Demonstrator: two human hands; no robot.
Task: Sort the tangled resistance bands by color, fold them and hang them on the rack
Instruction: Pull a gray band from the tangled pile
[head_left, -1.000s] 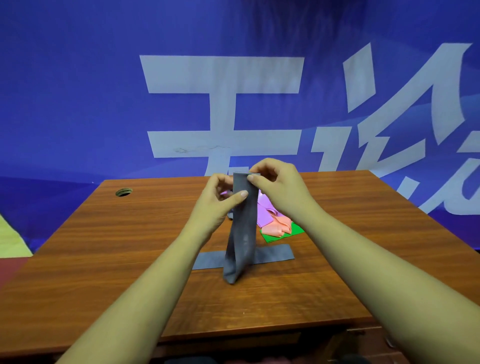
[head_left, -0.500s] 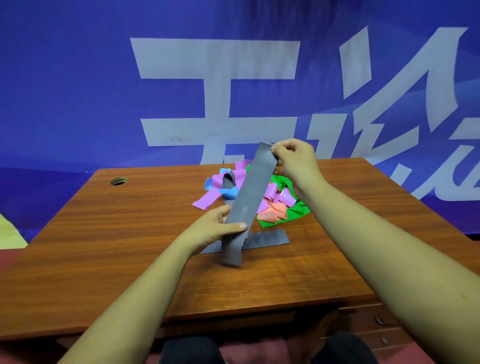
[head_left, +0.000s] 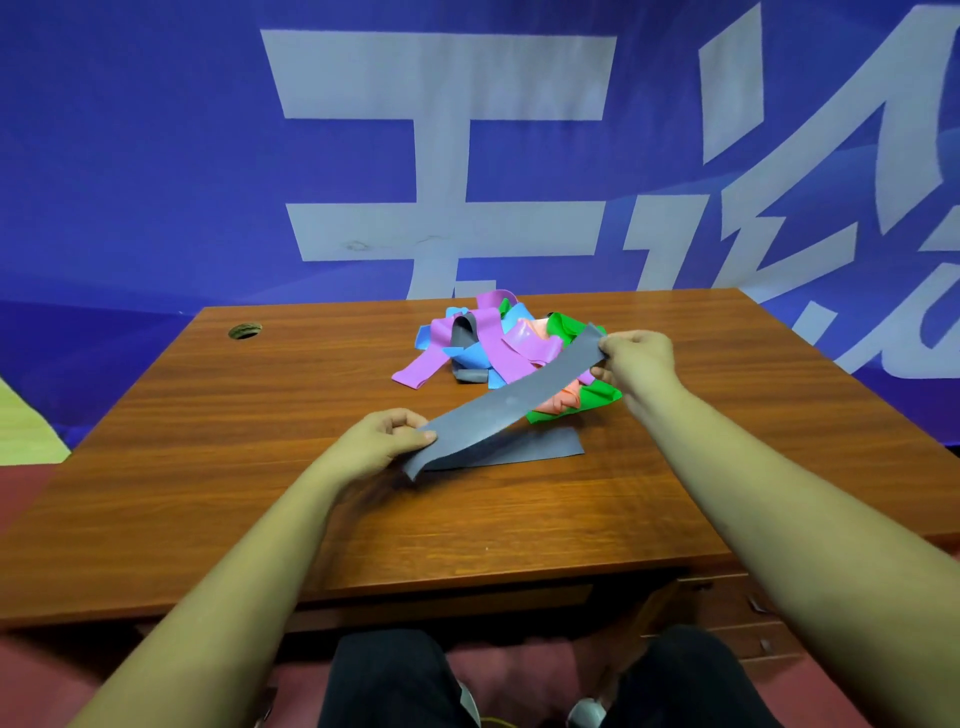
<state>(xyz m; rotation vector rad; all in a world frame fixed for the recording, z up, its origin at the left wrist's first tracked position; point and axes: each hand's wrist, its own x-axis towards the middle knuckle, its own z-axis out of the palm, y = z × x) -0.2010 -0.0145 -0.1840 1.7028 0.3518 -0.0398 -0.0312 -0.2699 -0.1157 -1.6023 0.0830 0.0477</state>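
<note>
Holding a long flat grey rubber resistance band (head_left: 501, 408) between my hands, I pinch its near end with my left hand (head_left: 382, 441) low over the brown wooden table (head_left: 234, 493). My right hand (head_left: 638, 358) grips the far end, raised off to the right. My hands are well apart. Under the band's near part, a second flat grey strip (head_left: 535, 451) lies on the tabletop. Just beyond sits the tangled heap of purple, blue, green, pink and grey bands (head_left: 488, 343), partly behind the held one. A round cable hole (head_left: 245, 330) marks the far left corner, with a blue banner with large white characters (head_left: 156, 156) behind.
</note>
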